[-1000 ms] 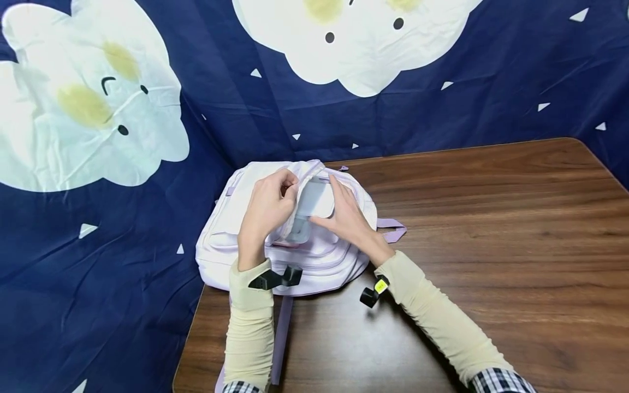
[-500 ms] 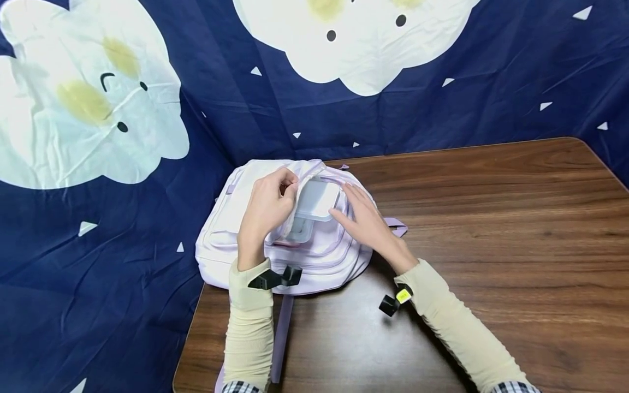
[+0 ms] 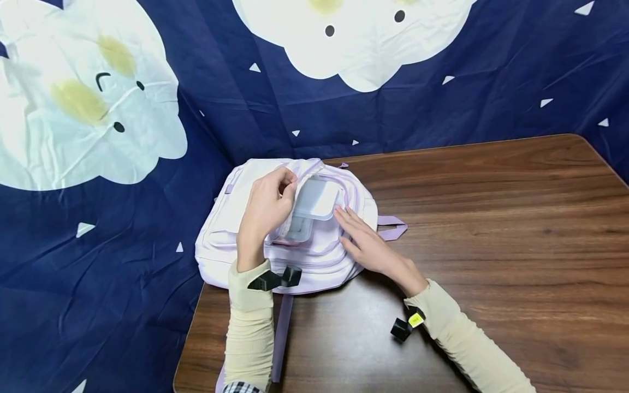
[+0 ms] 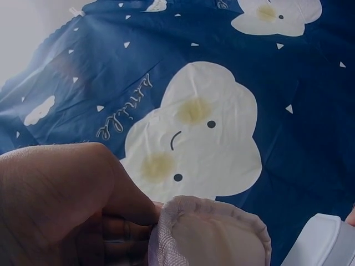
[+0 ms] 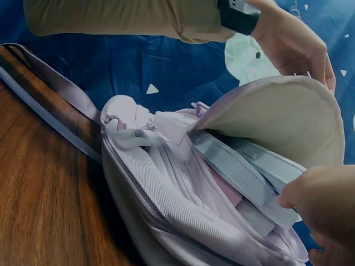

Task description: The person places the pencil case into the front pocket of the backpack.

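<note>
1. Head view, surroundings: a brown wooden table (image 3: 491,229) is set against a dark blue cloth backdrop (image 3: 98,273) printed with white cloud faces. A pale lilac backpack (image 3: 231,218) is laid flat at the table's far left corner, with one strap (image 3: 390,226) spread out to its right

2. Head view, hands: the backpack's front flap (image 3: 307,169) is pinched and held up by the left hand (image 3: 265,215), whose fingers are curled round the flap edge. A grey-white lidded box (image 3: 314,202) is seated in the opened compartment, partly inside and tilted up at its far end. The right hand (image 3: 366,243) is laid on the backpack just beside the box, fingers straight and slightly spread; whether the fingertips touch the box cannot be told. A black device is strapped to each cream-sleeved wrist

3. Left wrist view: the left hand (image 4: 61,199) is seen close up, its fingers closed on the mesh-edged rim of the flap (image 4: 211,233). A corner of the box (image 4: 324,244) is visible at the lower right, with the backdrop (image 4: 277,72) behind

4. Right wrist view: the flap (image 5: 277,116) is held raised by the left hand (image 5: 291,41). Beneath it, the box (image 5: 244,172) is lodged in the compartment against the backpack (image 5: 166,210) lining. A fingertip of the right hand (image 5: 321,202) is shown at the box's near corner; the table (image 5: 44,205) lies at the left
</note>
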The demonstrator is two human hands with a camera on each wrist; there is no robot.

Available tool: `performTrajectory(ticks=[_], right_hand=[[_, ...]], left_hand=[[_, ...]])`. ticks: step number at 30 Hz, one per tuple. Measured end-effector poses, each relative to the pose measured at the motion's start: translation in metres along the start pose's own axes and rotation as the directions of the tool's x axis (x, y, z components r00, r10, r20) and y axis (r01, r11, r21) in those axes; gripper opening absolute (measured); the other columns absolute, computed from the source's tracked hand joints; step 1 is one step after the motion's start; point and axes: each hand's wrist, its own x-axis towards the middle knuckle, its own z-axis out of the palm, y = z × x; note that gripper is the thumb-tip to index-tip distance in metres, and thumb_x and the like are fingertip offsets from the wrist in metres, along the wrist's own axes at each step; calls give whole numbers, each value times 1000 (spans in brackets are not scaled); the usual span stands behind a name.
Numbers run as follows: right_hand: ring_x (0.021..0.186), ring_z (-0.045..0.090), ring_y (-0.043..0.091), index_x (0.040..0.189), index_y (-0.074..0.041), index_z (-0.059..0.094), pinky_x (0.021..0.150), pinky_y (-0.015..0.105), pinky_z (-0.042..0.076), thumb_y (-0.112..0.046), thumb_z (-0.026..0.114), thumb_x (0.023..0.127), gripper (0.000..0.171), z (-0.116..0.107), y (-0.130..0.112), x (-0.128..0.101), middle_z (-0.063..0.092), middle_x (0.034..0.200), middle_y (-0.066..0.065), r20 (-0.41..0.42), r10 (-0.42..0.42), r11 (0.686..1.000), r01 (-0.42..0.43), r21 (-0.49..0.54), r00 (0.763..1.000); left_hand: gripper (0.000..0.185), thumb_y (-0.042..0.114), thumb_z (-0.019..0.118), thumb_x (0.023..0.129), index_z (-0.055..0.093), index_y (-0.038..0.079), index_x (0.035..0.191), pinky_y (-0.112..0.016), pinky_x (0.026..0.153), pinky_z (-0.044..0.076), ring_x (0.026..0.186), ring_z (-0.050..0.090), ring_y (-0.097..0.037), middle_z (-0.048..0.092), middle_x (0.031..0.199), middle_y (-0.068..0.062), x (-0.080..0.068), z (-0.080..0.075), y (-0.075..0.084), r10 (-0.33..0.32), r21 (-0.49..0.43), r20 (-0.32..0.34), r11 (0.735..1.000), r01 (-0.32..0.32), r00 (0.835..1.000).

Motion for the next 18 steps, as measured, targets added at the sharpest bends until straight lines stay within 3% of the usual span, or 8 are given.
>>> performTrajectory(ticks=[8, 14, 18], right_hand=[[143, 21, 38, 146, -2, 33, 115, 48, 21, -21, 52, 96, 56, 7, -16, 15, 29, 154, 11, -13, 52, 992, -53, -116, 999], [139, 30, 40, 141, 0, 43, 114, 47, 26, -20, 53, 94, 52, 21, -28, 39, 38, 150, 13, -46, 1, 967, -13, -256, 999], [138, 32, 41, 139, -2, 46, 114, 47, 26, -19, 53, 93, 50, 21, -26, 46, 40, 149, 12, -47, 22, 963, -33, -266, 999]], left_hand=[[10, 6, 54, 87, 65, 6, 87, -30, 63, 40, 64, 52, -17, 61, 73, -5, -1, 2, 1, 31, 0, -9, 1000, -31, 999], [11, 7, 53, 89, 64, 6, 90, -31, 64, 40, 65, 51, -17, 61, 75, -5, -1, 8, 5, 50, -5, 25, 999, -49, 998], [11, 7, 53, 90, 64, 5, 91, -32, 65, 42, 66, 52, -18, 61, 76, -6, 1, 10, 6, 37, 9, 31, 999, -37, 999]])
